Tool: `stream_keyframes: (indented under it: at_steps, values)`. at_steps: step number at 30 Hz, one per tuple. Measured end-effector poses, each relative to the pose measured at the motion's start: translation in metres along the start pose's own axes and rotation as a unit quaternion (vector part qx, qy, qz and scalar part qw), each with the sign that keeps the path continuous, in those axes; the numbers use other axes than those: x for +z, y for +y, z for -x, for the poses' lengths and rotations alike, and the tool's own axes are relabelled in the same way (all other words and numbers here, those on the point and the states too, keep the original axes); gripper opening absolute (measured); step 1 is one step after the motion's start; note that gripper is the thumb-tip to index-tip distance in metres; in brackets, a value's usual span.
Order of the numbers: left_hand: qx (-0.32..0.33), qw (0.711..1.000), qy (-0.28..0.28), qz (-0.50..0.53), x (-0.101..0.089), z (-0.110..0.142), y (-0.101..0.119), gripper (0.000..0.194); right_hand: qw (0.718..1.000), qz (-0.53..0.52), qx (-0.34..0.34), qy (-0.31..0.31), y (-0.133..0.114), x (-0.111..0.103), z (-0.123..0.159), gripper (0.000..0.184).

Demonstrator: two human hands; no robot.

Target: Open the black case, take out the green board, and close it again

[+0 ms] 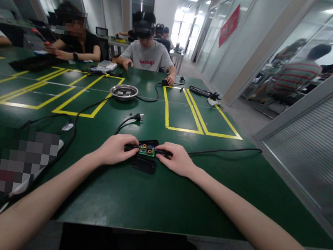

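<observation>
A small green circuit board (pixel 147 151) with copper-wound coils lies between my two hands, a black cable leading off either end. My left hand (pixel 118 148) is closed on the left cable (pixel 131 148), close to the board's edge. On the other side, my right hand (pixel 177 158) pinches the right cable (pixel 164 152). One black plastic case half (pixel 144 165) rests on the table just nearer to me. Another black case part (pixel 151 142) shows behind the board, partly hidden by it. A black plug (pixel 138 117) on a cord lies beyond my left hand.
On the green table (pixel 204 206), a metal bowl (pixel 124 92) holds small metal parts. A power strip (pixel 22 170), partly pixelated, lies at left with cords around it. A folded black tripod-like object (pixel 204 92) sits at the far right. Co-workers sit across the table.
</observation>
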State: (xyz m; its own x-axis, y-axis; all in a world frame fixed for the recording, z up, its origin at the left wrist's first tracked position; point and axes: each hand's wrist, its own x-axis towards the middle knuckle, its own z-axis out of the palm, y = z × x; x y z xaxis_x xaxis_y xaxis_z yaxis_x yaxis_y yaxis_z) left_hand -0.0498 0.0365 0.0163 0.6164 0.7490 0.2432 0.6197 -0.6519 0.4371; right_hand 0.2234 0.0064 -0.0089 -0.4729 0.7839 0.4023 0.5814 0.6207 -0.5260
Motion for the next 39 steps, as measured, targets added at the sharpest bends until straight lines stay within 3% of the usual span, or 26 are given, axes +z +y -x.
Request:
stream_keyframes:
  at_steps: [10, 16, 29, 39]
  values:
    - [-0.002, 1.000, 0.012, 0.011, -0.0008, 0.0002, 0.0011, 0.025, 0.999, -0.009, -0.031, 0.004, 0.0013, 0.0003, 0.0019, 0.021]
    - [-0.004, 1.000, 0.015, -0.002, -0.0002, 0.0001, 0.0007, 0.031, 0.999, 0.022, -0.016, 0.019, -0.0004, 0.0017, 0.0046, 0.022]
    - [0.001, 1.000, 0.001, -0.027, -0.0014, 0.0017, 0.0012, 0.039, 0.999, -0.027, -0.047, 0.006, -0.0002, 0.0012, 0.0028, 0.025]
    - [0.032, 0.999, -0.016, -0.005, -0.0030, 0.0037, 0.0008, 0.033, 0.999, -0.009, -0.024, -0.021, -0.0054, 0.0004, 0.0044, 0.042]
